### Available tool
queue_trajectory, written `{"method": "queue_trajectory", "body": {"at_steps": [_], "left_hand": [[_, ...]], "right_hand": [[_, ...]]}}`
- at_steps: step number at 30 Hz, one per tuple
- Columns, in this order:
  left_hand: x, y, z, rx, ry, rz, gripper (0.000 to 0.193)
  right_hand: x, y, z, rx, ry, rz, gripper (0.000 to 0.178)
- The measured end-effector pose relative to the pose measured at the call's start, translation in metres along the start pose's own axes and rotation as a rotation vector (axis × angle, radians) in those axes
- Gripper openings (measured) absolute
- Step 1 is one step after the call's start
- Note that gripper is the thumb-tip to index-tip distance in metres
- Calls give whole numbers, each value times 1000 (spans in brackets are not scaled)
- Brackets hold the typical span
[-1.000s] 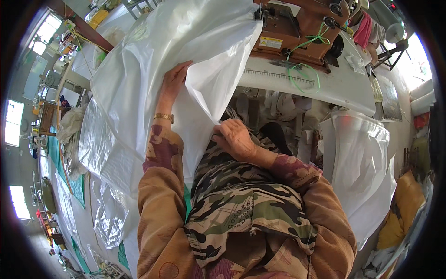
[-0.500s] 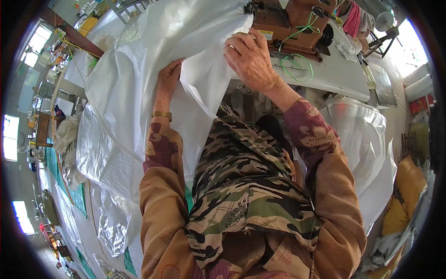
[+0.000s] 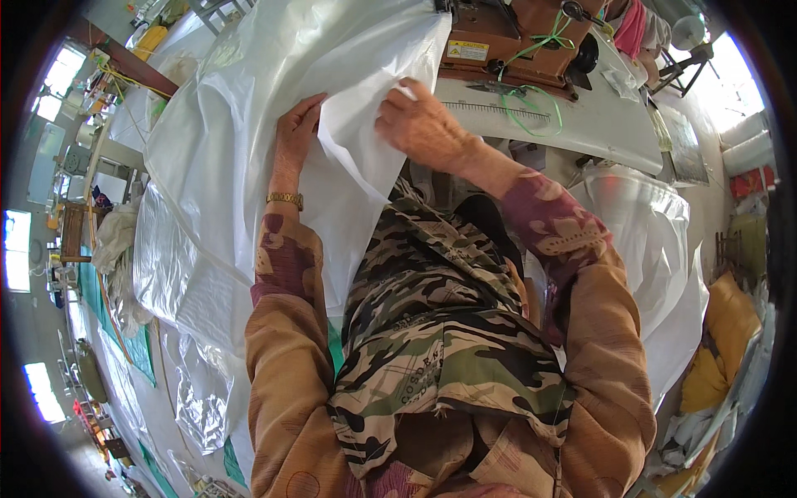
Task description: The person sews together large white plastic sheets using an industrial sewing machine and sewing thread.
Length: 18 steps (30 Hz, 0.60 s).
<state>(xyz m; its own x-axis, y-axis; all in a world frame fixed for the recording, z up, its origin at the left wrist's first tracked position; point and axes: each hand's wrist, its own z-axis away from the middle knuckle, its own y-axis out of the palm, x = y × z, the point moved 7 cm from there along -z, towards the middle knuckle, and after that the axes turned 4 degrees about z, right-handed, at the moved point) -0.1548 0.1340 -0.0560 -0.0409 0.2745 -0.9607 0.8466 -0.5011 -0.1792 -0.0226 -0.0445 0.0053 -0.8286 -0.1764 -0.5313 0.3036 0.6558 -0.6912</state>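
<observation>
White plastic sheeting (image 3: 228, 158) lies left of the boxy brown metal machine (image 3: 486, 31); left hand (image 3: 295, 137) pinches it, right hand (image 3: 425, 126) curls, grip unclear.

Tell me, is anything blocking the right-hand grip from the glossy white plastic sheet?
Nothing visible is. The right-hand grip is at the glossy white plastic sheet, though blur hides the exact contact. The boxy brown machine stands farther off, not between them.

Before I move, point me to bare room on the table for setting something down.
Bare patch: the white table's right part, bordered by the green string, the crumpled plastic and the table's front edge. Crowded: directly in front of the brown machine, where string lies over the ruler marks; and leftward, where the white sheet spreads.
</observation>
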Motion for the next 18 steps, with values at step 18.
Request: {"method": "queue_trajectory", "body": {"at_steps": [18], "left_hand": [[-1, -4, -2, 14, 39, -18, 28]], "right_hand": [[62, 47, -40, 760, -27, -692, 34]]}}
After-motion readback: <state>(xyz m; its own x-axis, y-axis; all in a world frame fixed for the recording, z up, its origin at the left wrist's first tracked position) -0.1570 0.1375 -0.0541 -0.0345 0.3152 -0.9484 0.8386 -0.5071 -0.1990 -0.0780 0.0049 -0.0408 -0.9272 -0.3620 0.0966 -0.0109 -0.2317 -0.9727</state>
